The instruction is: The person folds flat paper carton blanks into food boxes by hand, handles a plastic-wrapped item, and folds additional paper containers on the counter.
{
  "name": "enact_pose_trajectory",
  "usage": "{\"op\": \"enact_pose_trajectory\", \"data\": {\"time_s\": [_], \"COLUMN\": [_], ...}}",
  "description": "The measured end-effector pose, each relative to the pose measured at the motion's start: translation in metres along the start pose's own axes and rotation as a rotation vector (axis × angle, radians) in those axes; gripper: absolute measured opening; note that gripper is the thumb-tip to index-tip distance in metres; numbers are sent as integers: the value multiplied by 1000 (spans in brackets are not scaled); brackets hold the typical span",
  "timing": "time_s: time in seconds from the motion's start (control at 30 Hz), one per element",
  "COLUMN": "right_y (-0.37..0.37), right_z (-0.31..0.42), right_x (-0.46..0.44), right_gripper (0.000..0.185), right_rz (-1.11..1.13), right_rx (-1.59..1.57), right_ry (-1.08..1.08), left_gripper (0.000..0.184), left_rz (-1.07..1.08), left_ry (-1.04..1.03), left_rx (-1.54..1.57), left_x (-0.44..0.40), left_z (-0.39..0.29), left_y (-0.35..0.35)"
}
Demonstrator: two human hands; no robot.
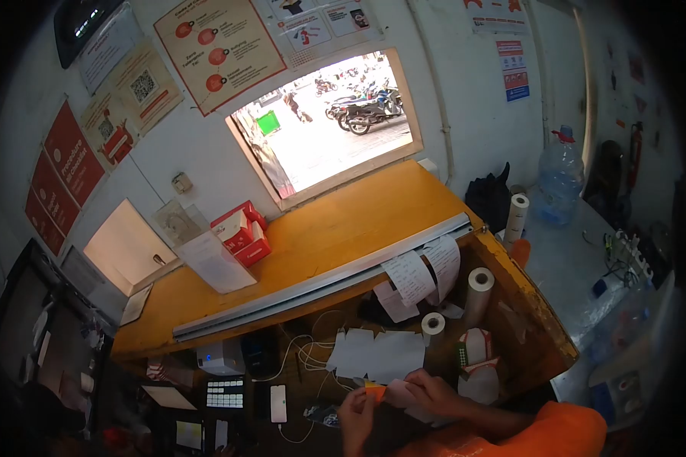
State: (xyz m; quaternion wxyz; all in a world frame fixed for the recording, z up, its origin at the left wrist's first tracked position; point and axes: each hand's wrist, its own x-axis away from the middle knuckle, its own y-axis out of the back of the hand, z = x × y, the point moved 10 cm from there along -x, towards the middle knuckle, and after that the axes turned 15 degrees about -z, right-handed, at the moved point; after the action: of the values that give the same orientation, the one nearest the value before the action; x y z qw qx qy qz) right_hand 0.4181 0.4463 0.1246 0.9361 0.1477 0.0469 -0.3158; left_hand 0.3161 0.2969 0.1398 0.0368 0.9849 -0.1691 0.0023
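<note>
Near the bottom of the head view, my left hand (356, 415) is closed in a pinch on a small orange slip (374, 392). Close beside it, my right hand (433, 393) grips a pale slip of paper (398, 393), whose left edge meets or overlaps the orange one. I cannot tell whether the two pieces are joined. Just beyond my hands lie white sheets (375, 354) with ragged edges on the dark desk. A phone (279, 404) with a bright screen and a cable rests left of my left hand.
A wooden counter (343, 206) with a metal rail (320, 278) spans the far side. Printed receipts (410, 276) hang over its edge. Paper rolls (479, 288) stand at right. Cables, a keypad (225, 393) and a small printer (221, 358) occupy the left.
</note>
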Motion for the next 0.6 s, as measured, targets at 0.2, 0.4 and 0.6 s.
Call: {"op": "enact_pose_trajectory", "data": {"time_s": [0.2, 0.4, 0.6], "right_y": [11, 16, 19], "right_z": [1, -19, -21], "right_x": [-2, -5, -3], "right_gripper": [16, 17, 16], "right_rz": [-202, -273, -306], "right_rx": [63, -40, -77], "right_ry": [255, 110, 122], "left_gripper": [17, 15, 17], "left_rz": [-312, -213, -126], "left_ry": [-399, -301, 130], "left_rx": [-292, -266, 386], "left_x": [12, 22, 17], "left_z": [1, -7, 42], "left_y": [-9, -37, -50]}}
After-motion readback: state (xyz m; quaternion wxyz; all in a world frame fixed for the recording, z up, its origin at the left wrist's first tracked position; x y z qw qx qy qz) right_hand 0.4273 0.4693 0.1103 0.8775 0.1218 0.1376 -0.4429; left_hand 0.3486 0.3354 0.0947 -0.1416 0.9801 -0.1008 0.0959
